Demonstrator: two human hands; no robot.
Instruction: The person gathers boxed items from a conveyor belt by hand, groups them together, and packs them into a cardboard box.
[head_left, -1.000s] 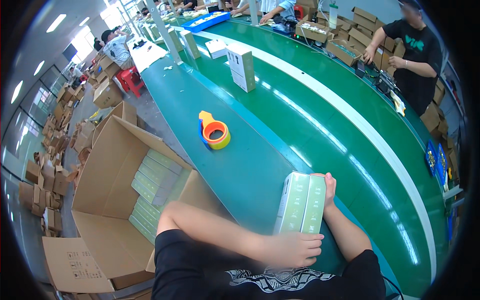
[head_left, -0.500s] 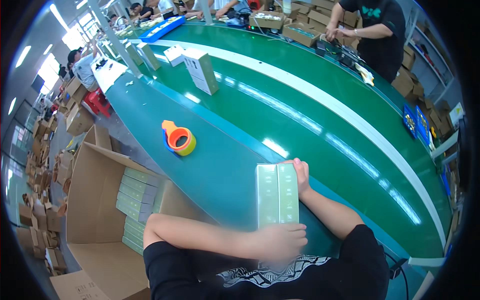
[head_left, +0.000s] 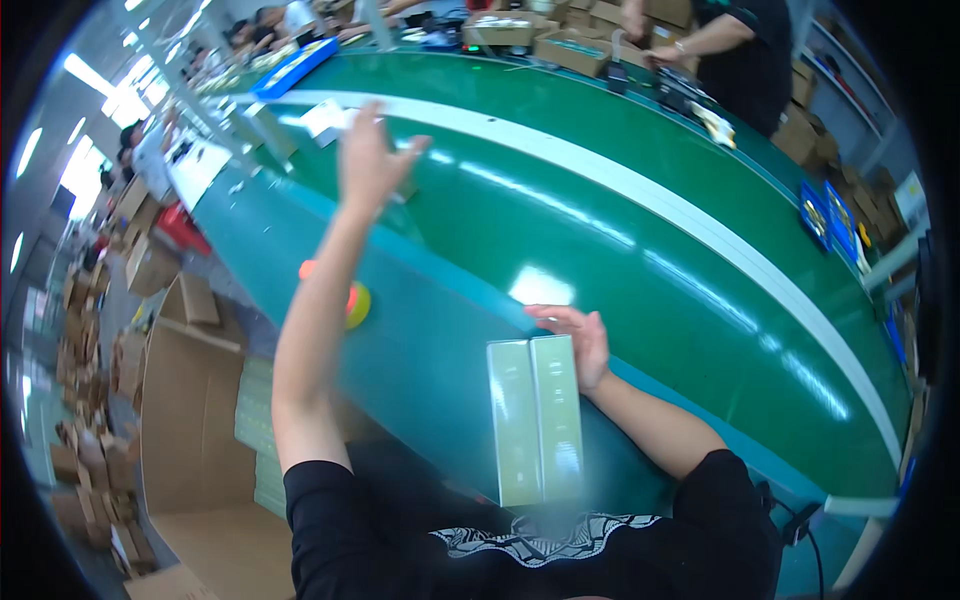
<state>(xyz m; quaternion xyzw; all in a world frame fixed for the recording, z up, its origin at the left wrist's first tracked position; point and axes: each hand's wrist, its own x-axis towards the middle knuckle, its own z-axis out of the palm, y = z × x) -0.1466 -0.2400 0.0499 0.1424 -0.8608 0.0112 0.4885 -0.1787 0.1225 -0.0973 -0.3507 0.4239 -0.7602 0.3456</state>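
Observation:
Two long pale green cartons, a left one [head_left: 514, 425] and a right one [head_left: 560, 420], lie side by side on the teal bench in front of me. My right hand [head_left: 580, 342] is cupped at their far right corner, fingers stretched along the far end; whether it presses on them is unclear. My left hand [head_left: 372, 165] is reached far out over the green conveyor, empty, with thumb and fingers apart. It covers most of the pale upright box [head_left: 405, 188] behind it. Below my left forearm, an orange and yellow tape ring [head_left: 357, 305] is partly hidden.
A large open cardboard carton [head_left: 195, 420] on my left holds several pale green boxes [head_left: 258, 420]. A white box [head_left: 325, 122] and other upright boxes [head_left: 270, 135] stand farther along the conveyor [head_left: 480, 220]. Across it, a person in black [head_left: 745, 70] works.
My left hand has left the near part of the two cartons and swung far forward over the conveyor. The cartons have shifted slightly left and nearer, and my right-hand fingers have extended.

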